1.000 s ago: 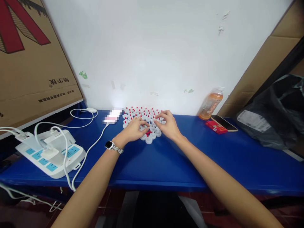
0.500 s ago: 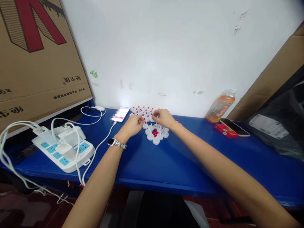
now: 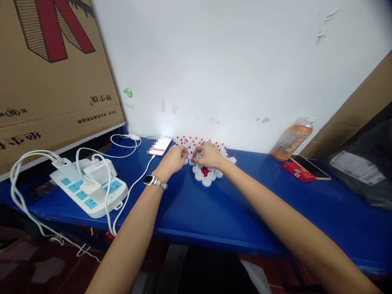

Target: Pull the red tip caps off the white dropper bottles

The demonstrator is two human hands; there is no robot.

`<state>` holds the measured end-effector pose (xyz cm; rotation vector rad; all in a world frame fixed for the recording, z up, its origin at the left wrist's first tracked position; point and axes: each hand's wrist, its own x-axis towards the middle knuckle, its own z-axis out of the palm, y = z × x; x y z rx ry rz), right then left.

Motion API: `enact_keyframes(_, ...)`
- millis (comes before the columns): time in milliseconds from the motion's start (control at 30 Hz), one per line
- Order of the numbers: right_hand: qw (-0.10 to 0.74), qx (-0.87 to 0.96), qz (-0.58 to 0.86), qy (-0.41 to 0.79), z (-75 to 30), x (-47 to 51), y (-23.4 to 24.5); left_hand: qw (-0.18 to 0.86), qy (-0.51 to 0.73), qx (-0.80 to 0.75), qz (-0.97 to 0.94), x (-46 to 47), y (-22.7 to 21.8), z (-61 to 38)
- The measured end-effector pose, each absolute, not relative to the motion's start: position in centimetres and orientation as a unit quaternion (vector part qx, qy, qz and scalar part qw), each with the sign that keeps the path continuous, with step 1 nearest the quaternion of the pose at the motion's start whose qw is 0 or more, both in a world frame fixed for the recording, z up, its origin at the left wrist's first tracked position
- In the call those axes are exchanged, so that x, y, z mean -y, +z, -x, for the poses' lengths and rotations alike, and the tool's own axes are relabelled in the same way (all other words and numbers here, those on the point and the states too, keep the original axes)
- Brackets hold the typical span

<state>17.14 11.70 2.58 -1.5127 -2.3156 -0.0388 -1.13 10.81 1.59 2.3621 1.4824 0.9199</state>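
Observation:
Small white bottle caps with pointed nozzles [image 3: 206,181] stand clustered on the blue table, many at the back topped with red tips [image 3: 234,155]. A small pile of loose red tips [image 3: 205,172] lies amid the front caps. My left hand [image 3: 176,159], with a watch on its wrist, is closed at the cluster's left side, its fingertips close to a white cap. My right hand [image 3: 210,156] reaches over the cluster, thumb and forefinger curled together at another white cap [image 3: 191,162]. What either hand pinches is too small to make out.
At the left lie a white power strip [image 3: 101,208] with plugs and cables and a charging phone [image 3: 161,145]. An orange drink bottle [image 3: 292,139], a red packet [image 3: 298,172] and another phone [image 3: 310,167] are at the right. Cardboard [image 3: 61,90] stands at the left, a dark plastic bag [image 3: 361,167] at the right.
The view has shifted slightly, moving the scene right in the picture. My right hand has come lower and nearer the left hand over the caps. My left hand stays at the cluster's left side.

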Motion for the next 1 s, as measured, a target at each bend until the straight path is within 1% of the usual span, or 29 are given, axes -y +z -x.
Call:
enact_keyframes(67,0.182,0.823,0.538,-0.002,-17.0,-11.8,2.4,0.105,0.309,-0.507,-0.798,-10.7,1.6,1.2)
enact_keyframes(133,0.214,0.815,0.539,0.014,-17.1,-11.9,2.4,0.106,0.309,-0.507,-0.798,-10.7,1.7,1.2)
enact_keyframes(200,0.282,0.803,0.524,0.04,-17.4,-11.7,2.6,0.101,0.317,-0.501,-0.799,-10.7,1.8,1.2)
enact_keyframes(300,0.399,0.783,0.464,0.113,-18.4,-10.7,2.9,0.091,0.348,-0.475,-0.803,-10.5,2.3,0.8)
enact_keyframes(367,0.439,0.77,0.433,0.164,-19.3,-9.7,3.0,0.09,0.372,-0.445,-0.81,-10.0,2.6,0.1)
enact_keyframes(467,0.447,0.767,0.424,0.181,-20.6,-8.0,2.8,0.094,0.394,-0.401,-0.822,-8.8,2.9,-1.6)
enact_keyframes(567,0.442,0.765,0.442,0.158,-21.7,-6.7,2.2,0.09,0.369,-0.371,-0.848,-7.7,2.7,-3.1)
enact_keyframes(667,0.448,0.76,0.445,0.154,-22.2,-6.0,1.7,0.053,0.324,-0.366,-0.871,-7.1,2.3,-4.0)
enact_keyframes(800,0.474,0.767,0.403,0.155,-22.1,-5.6,1.5,-0.012,0.291,-0.367,-0.884,-6.8,2.1,-4.5)
enact_keyframes(867,0.477,0.773,0.395,0.136,-22.1,-5.4,1.8,-0.021,0.292,-0.354,-0.888,-6.8,2.2,-4.6)
enact_keyframes(1000,0.465,0.796,0.382,0.059,-22.3,-5.1,2.4,-0.006,0.321,-0.359,-0.876,-7.0,2.5,-4.8)
